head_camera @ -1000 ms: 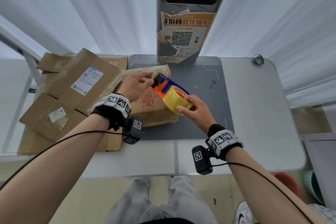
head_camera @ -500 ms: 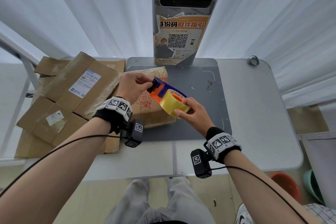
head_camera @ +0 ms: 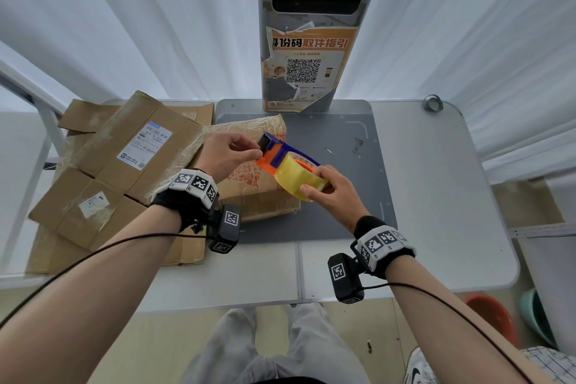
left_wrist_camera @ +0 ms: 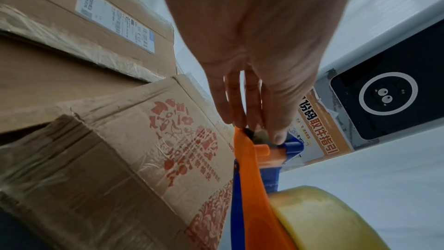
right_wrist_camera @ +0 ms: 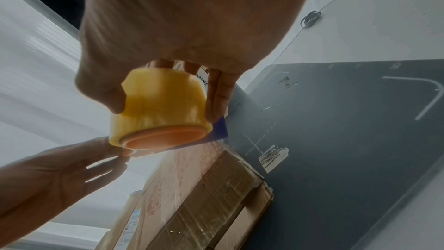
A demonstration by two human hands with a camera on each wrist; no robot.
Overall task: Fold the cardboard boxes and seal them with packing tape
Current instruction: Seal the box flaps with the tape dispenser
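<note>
A tape dispenser (head_camera: pixel 280 154) with a blue and orange frame carries a yellow tape roll (head_camera: pixel 297 176) (right_wrist_camera: pixel 158 105). My right hand (head_camera: pixel 330 193) grips the roll, thumb on one side and fingers on the other. My left hand (head_camera: pixel 232 154) pinches the dispenser's front end, at the cutter; in the left wrist view its fingertips (left_wrist_camera: pixel 276 136) sit on that end. Both hands hold the dispenser above a flattened cardboard box with red print (head_camera: pixel 252 187) (left_wrist_camera: pixel 144 149) lying on the grey mat (head_camera: pixel 343 165).
A stack of flattened cardboard boxes with shipping labels (head_camera: pixel 124 159) covers the table's left side. A grey kiosk post with an orange QR poster (head_camera: pixel 308 72) stands at the back. A small tape ring (head_camera: pixel 433 103) lies at the far right corner of the white table (head_camera: pixel 452 196).
Both hands stay on the dispenser. The left fingers have shifted a little on its front end, and the camera has tilted slightly.
</note>
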